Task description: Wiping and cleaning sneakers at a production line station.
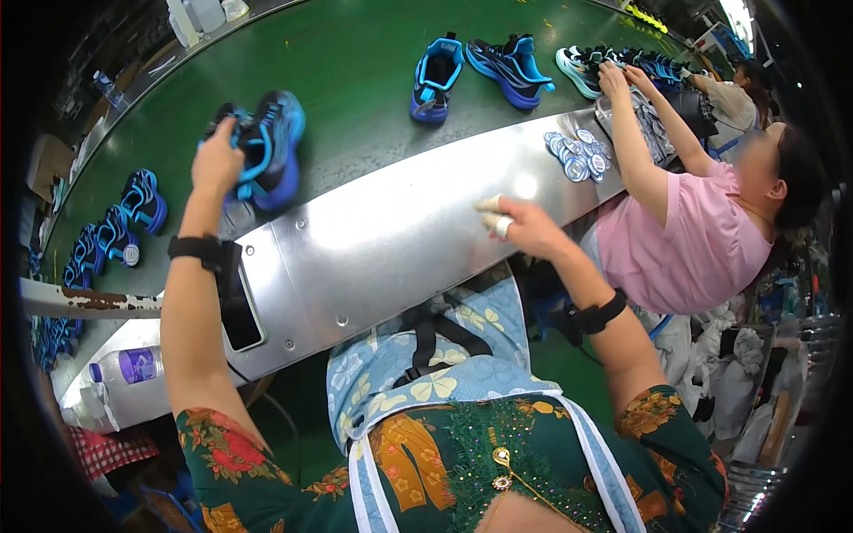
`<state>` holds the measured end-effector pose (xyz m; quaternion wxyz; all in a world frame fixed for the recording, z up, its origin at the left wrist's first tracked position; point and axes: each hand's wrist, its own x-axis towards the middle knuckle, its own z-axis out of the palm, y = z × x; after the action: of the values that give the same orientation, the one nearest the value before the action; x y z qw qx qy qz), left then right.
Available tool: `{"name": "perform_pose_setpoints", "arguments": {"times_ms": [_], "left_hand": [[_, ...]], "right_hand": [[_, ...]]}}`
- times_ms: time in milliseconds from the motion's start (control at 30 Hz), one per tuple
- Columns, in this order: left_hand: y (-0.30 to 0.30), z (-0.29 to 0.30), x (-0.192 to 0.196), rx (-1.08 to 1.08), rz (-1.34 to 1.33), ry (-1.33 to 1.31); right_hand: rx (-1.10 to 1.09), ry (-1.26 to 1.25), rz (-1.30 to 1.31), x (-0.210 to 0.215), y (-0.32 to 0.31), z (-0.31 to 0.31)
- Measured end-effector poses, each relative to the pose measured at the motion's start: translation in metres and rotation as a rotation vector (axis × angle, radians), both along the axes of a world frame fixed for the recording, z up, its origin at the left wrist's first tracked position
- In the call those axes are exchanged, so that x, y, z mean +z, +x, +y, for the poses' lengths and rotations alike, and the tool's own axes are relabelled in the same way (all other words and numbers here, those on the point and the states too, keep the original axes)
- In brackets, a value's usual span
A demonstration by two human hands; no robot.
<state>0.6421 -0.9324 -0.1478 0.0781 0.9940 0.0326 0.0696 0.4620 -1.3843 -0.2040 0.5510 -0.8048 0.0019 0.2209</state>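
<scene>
My left hand (219, 162) is closed on a pair of black and blue sneakers (283, 147) at the left, over the green belt. A round translucent tag (237, 216) hangs below them; the fingertips are partly hidden by the shoes. Above the metal ledge (382, 240), my right hand (526, 227) has its fingers stretched toward the left, with white wraps on some of them and nothing seen in the grip. Ahead of it on the belt stand two more sneakers, one upright (434, 80) and one turned sideways (513, 71).
Round tags (577, 155) lie piled on the ledge's right. A co-worker in a pink top (680, 231) handles pale sneakers (582, 69) there. Tagged sneakers (115, 233) line the belt's left. A phone (240, 311) and a bottle (129, 366) lie by my left arm.
</scene>
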Motion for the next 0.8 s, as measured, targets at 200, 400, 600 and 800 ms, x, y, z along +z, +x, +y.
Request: {"name": "perform_pose_setpoints", "arguments": {"times_ms": [200,400,600,800], "left_hand": [[-0.035,-0.072,-0.022,-0.497,-0.175,-0.113],[-0.165,-0.119,-0.096,-0.38,0.406,-0.078],[-0.165,-0.125,-0.092,-0.403,0.396,-0.119],[-0.167,-0.125,-0.094,-0.397,0.356,-0.138]], "right_hand": [[-0.195,-0.514,-0.441,-0.014,0.105,-0.093],[-0.173,-1.066,-0.59,-0.039,0.203,-0.15],[-0.072,-1.162,-0.684,-0.09,0.251,-0.155],[0.142,-0.811,-0.767,-0.027,0.255,-0.041]]}}
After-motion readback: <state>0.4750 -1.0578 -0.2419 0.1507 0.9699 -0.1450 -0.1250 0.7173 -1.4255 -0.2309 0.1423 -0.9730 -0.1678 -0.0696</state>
